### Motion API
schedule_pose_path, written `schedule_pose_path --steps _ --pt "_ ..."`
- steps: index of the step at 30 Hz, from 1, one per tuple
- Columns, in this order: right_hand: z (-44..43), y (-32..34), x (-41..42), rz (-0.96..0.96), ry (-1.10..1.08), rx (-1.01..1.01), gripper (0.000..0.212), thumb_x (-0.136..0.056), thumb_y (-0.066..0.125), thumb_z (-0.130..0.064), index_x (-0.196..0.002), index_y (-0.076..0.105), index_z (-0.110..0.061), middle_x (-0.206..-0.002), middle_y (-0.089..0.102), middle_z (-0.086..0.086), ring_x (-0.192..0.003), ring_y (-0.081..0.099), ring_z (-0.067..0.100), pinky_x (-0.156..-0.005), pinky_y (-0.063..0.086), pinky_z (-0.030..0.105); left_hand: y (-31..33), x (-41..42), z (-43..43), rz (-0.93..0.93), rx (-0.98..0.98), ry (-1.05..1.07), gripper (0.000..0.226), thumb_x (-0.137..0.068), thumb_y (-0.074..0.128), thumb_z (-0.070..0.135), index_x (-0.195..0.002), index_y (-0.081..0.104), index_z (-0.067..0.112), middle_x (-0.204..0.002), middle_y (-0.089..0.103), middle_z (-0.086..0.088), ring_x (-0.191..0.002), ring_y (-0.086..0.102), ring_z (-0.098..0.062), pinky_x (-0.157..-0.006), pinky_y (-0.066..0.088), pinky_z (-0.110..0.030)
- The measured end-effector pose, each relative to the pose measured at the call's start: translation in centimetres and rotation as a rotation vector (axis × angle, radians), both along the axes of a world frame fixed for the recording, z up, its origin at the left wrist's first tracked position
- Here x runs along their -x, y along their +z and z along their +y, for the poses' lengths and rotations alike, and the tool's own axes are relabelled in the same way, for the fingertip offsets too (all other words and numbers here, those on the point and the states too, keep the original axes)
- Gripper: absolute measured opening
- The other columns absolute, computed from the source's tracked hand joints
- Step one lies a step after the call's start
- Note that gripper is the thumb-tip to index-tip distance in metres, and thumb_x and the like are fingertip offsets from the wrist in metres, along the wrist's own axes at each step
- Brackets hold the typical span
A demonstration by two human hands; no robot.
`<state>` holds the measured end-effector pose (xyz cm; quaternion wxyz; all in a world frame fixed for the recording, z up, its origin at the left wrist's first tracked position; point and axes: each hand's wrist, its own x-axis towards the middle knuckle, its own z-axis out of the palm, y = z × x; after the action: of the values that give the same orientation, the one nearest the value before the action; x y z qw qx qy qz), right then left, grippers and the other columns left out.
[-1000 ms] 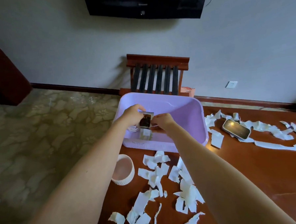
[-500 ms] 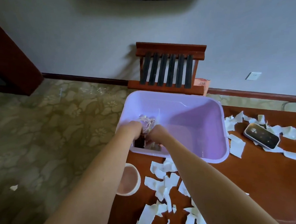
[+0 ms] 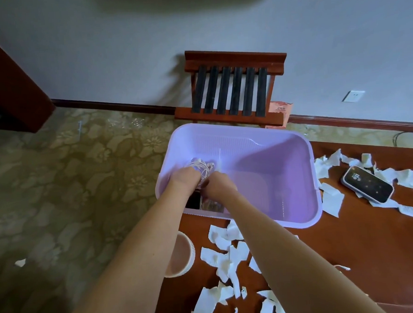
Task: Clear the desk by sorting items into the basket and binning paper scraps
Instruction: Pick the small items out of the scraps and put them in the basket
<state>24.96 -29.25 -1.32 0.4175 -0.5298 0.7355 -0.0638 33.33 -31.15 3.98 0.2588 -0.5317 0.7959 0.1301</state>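
Sorting looks barely begun, judging by the desk (image 3: pixel 349 256), which is littered across most of what shows; the purple basket (image 3: pixel 294 166) sits at its far left corner, and both hands are down in the basket's near left corner; the left hand (image 3: pixel 186 179) and right hand (image 3: pixel 217 185) meet knuckle to knuckle, fingers curled downward out of sight, so whether they grip anything or merely rest on it I cannot tell; left to do, by my reckoning: the phone (image 3: pixel 367 187) lies face up on the desk just right of the basket, unsorted; the paper scraps (image 3: pixel 219 257) run in a band on the right and a heap between the forearms, none visibly binned, and one scrap (image 3: pixel 20 262) lies on the carpet; now containers: most of the basket's floor is bare; a ribbed white cup (image 3: pixel 192 255) at the desk's left edge, partly behind the left forearm, shows nothing inside; smallest last, in the basket: coiled white earphones (image 3: pixel 199 165) just beyond the hands, and a dark flat item (image 3: pixel 193 201) beneath them against the near wall.
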Motion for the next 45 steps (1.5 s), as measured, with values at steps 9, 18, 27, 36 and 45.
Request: schedule_pose_path --steps 9,18,27,36,45 --pt "0.6 0.8 1.5 0.109 0.138 0.037 0.054 -0.083 0.064 -0.021 -0.131 0.040 -0.015 -0.127 0.047 0.012 -0.118 0.050 0.032 -0.087 0.044 0.035 1.4 0.6 0.8 0.067 0.071 0.039 0.041 -0.098 0.034 -0.002 -0.138 0.036 -0.003 -0.142 0.041 -0.019 -0.132 0.041 -0.031 -0.104 0.035 -0.033" --pt "0.9 0.0 2.5 0.003 -0.137 -0.111 0.072 -0.069 0.081 -0.019 -0.120 0.031 -0.009 -0.106 0.051 0.012 -0.109 0.059 0.036 -0.078 0.052 0.041 -1.1 -0.1 0.1 0.331 -0.081 0.197 0.017 -0.083 0.058 -0.002 -0.087 0.060 0.014 -0.072 0.048 0.001 -0.090 0.057 -0.023 -0.077 0.041 -0.026" --pt "1.3 -0.3 4.7 -0.009 -0.216 -0.131 0.068 -0.070 0.078 -0.020 -0.125 0.042 -0.004 -0.109 0.060 0.014 -0.107 0.062 0.035 -0.088 0.054 0.046 -3.1 1.5 0.4 0.514 -0.149 0.413 0.019 -0.082 0.063 0.006 -0.096 0.072 -0.003 -0.085 0.070 -0.020 -0.070 0.058 -0.022 -0.076 0.054 -0.033" --pt "1.7 -0.5 6.3 0.039 -0.227 -0.082 0.064 -0.073 0.077 -0.028 -0.125 0.047 -0.006 -0.119 0.061 0.014 -0.110 0.060 0.031 -0.085 0.052 0.037 -3.1 2.8 0.7 0.525 -0.132 0.387 0.018 -0.079 0.064 0.009 -0.087 0.074 -0.004 -0.085 0.072 -0.022 -0.069 0.062 -0.021 -0.070 0.051 -0.028" --pt "2.9 0.0 6.6 -0.010 -0.266 -0.140 0.060 -0.070 0.080 -0.024 -0.117 0.047 -0.006 -0.107 0.063 0.013 -0.101 0.066 0.030 -0.082 0.056 0.038 -2.8 3.5 1.8 0.464 -0.130 0.319 0.022 -0.082 0.067 0.013 -0.096 0.073 -0.002 -0.094 0.071 -0.024 -0.085 0.069 -0.031 -0.075 0.054 -0.032"
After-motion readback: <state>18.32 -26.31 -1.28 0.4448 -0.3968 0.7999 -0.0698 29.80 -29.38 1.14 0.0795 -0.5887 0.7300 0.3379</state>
